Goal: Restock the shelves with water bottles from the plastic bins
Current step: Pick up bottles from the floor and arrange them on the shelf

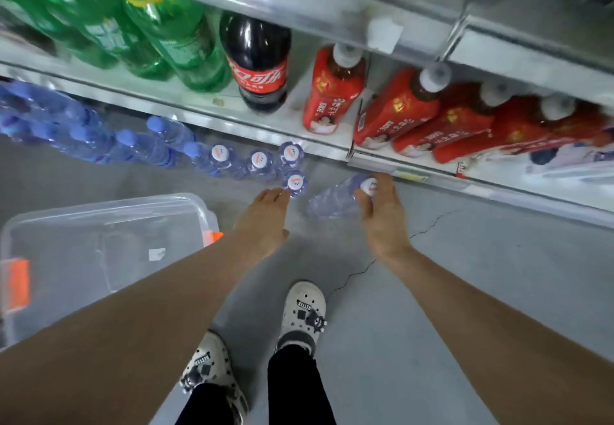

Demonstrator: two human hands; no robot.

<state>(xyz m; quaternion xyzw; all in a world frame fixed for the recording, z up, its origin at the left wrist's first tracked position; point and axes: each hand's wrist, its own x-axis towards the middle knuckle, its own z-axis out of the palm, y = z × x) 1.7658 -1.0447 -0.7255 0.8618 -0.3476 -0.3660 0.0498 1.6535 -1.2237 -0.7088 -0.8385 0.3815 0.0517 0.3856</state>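
Right hand, head view: fingers curled round the neck and cap end of a water bottle, which hangs tilted, base pointing left and down, just off the floor in front of the lowest shelf edge. Left hand is stretched out w/ straight fingers, tips touching the nearest white-capped bottle of the standing cluster; it holds nothing. We see more capped bottles behind that one, and blue-capped ones running off to the left, all at floor level under the shelf. Clear plastic bin w/ orange latches sits to the left, looks about emptied, though blur makes the inside hard to read. Above: cola bottle, green bottles, red tea bottles on the shelf.

Risks as we judge them: the held bottle is gripped only at the cap end, so its weight could swing it into the cluster & topple the front bottle. Left fingertips pushing that cap could tip it too, dominoing the row. Setting down at a tilt = bottle rolls away across the floor.
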